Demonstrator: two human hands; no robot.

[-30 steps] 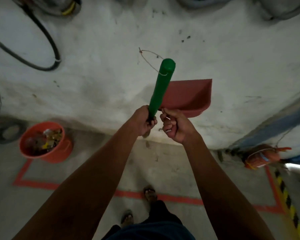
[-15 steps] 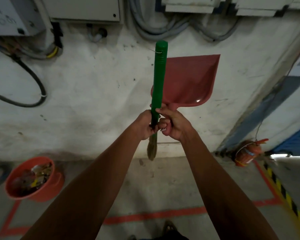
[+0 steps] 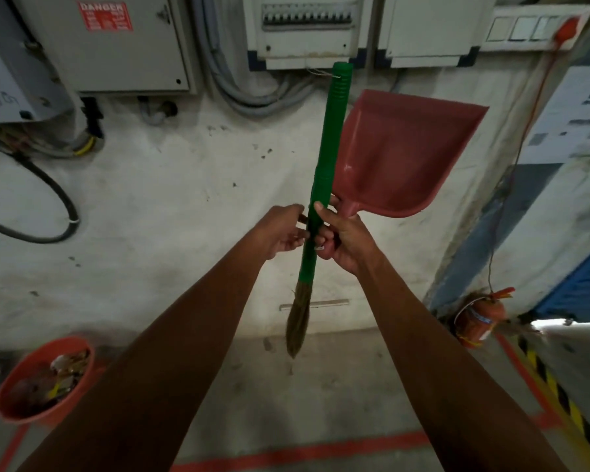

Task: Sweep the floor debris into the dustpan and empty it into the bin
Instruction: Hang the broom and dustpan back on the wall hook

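Broom [image 3: 324, 185] stands near-upright before us, its handle a smooth green plastic tube w/ ribbed rings at the top end and a thin string looped there; below, a slim tuft of brown fibres tapers to a point above the concrete floor. Our right hand [image 3: 343, 238] curls round the green handle and also pinches the neck of the dustpan [image 3: 402, 155], a flat red plastic scoop w/ raised side walls, held up beside the broom w/ its wide lip uppermost. Our left hand [image 3: 281, 233] sits against the handle's other side, fingers loosely bent; whether they actually clamp the tube we can't tell, since the tube hides the fingertips. Bin [image 3: 12, 408], a round orange tub, rests on the floor at lower left, well apart from the broom, holding mixed scraps too dim to identify. Rough whitewashed wall [image 3: 171, 199] behind carries grey metal cabinets [image 3: 116, 46], thick cables [image 3: 249, 97], a red fire extinguisher [image 3: 476, 318] at its foot on the right. Red tape [image 3: 286, 453] lines the floor; our forearms cover much of it.
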